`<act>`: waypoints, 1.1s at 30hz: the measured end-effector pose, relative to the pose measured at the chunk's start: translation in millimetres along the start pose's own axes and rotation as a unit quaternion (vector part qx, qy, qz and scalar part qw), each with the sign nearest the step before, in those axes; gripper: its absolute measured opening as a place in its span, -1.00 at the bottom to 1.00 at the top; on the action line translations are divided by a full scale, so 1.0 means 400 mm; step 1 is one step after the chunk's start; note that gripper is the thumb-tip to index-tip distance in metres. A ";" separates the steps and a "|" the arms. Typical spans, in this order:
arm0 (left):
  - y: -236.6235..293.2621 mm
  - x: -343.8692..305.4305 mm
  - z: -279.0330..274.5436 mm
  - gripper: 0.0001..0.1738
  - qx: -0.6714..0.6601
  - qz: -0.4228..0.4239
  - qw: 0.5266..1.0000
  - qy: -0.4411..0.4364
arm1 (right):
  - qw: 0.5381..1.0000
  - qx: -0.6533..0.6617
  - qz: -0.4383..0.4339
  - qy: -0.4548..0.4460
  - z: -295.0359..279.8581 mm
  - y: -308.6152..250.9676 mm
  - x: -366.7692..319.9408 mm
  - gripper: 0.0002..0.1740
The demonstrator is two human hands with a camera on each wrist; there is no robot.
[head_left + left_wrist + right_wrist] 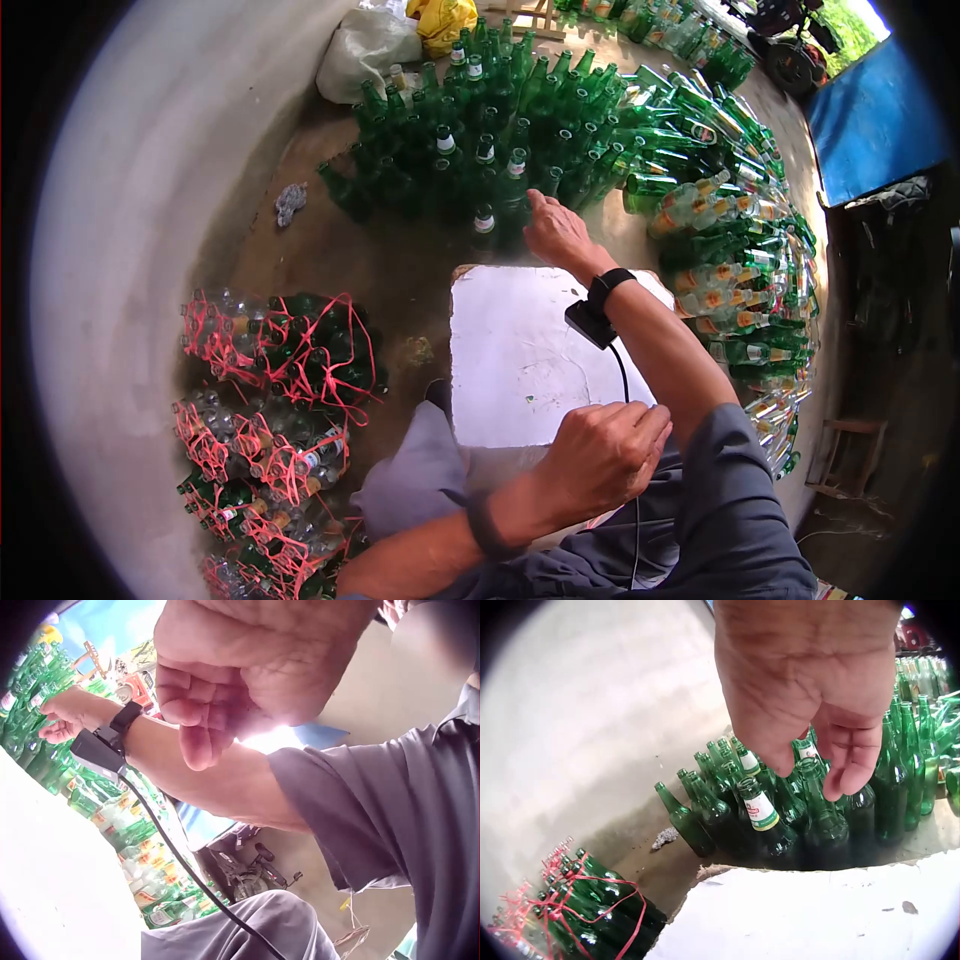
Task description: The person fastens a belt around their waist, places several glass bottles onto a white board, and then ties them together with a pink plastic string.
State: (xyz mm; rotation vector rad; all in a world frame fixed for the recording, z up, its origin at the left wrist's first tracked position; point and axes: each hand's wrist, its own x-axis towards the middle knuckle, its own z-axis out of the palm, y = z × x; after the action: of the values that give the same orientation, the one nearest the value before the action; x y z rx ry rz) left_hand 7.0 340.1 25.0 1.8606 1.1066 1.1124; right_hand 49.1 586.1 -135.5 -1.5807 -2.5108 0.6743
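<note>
My right hand reaches past the far edge of a white board, over a group of upright green glass bottles. In the right wrist view its thumb and fingers are spread apart just above the neck of a green bottle. Beside that bottle stands another green bottle with a white neck label. Near the board's close edge, in front of the body, my left hand hangs with loosely curled fingers. The left wrist view shows its palm side holding nothing.
Bundles of bottles tied with red string stand at the left. Many clear and green bottles lie stacked on the right. A white sack leans by the wall, and crumpled foil lies on the floor. A cable trails from the right wrist.
</note>
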 end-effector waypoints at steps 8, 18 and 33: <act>-0.031 0.049 0.002 -0.91 -0.022 -0.040 0.998 0.038 | 0.996 -0.080 -0.008 0.033 0.072 0.007 0.073 -0.58; -0.051 0.075 -0.015 -0.89 -0.027 -0.049 0.998 0.034 | 0.996 -0.071 0.041 0.028 0.079 0.062 0.077 -0.61; -0.055 0.084 -0.014 -0.90 -0.046 -0.025 0.998 0.047 | 0.995 -0.061 -0.023 0.080 -0.241 -0.052 -0.112 -0.60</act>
State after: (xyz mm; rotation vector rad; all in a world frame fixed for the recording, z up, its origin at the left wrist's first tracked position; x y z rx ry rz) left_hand 4.1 380.1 18.8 1.7160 1.1279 1.2123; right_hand 82.3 569.4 -33.8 -1.5414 -2.5032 0.3770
